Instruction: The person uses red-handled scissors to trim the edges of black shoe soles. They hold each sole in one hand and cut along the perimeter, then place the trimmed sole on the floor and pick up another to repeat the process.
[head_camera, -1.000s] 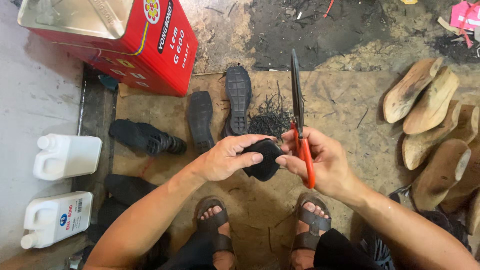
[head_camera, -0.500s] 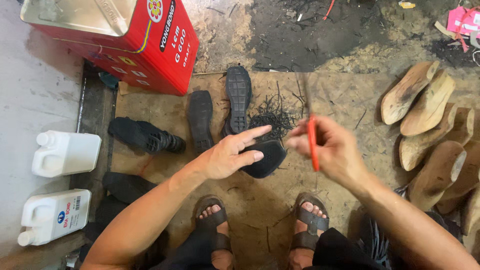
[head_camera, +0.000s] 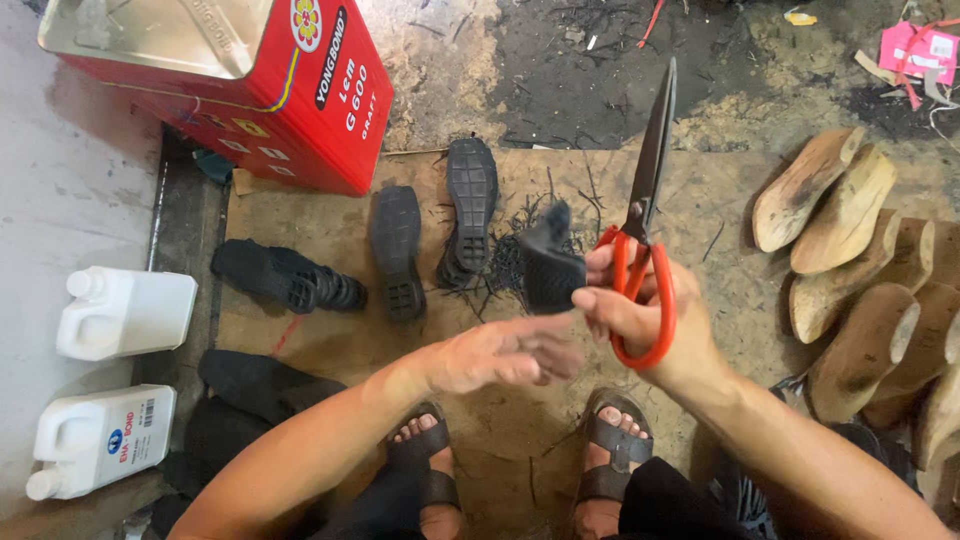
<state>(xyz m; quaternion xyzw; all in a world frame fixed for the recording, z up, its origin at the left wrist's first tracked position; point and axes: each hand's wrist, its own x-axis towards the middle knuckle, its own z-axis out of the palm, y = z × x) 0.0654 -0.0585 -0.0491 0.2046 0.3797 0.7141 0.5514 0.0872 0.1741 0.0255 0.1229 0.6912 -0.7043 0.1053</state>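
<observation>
My right hand (head_camera: 682, 345) grips red-handled scissors (head_camera: 652, 150), blades closed and pointing up and away. The same hand's fingertips pinch a small black rubber sole piece (head_camera: 548, 270), which stands up just left of the handles. My left hand (head_camera: 510, 352) is blurred below that piece, palm down, fingers stretched out, holding nothing. Both hands hover over a brown cardboard mat (head_camera: 720, 260), above my sandalled feet (head_camera: 612, 440).
Black rubber soles (head_camera: 472, 205) (head_camera: 397, 245) (head_camera: 285, 275) and black trimmings (head_camera: 500, 262) lie on the mat. A red metal tin (head_camera: 250, 90) stands at the back left, two white jugs (head_camera: 125, 312) (head_camera: 100, 437) at the left, several wooden shoe lasts (head_camera: 850, 260) at the right.
The left hand has let go of the black piece and dropped lower. The right hand now pinches the piece and has swung the scissors upright again.
</observation>
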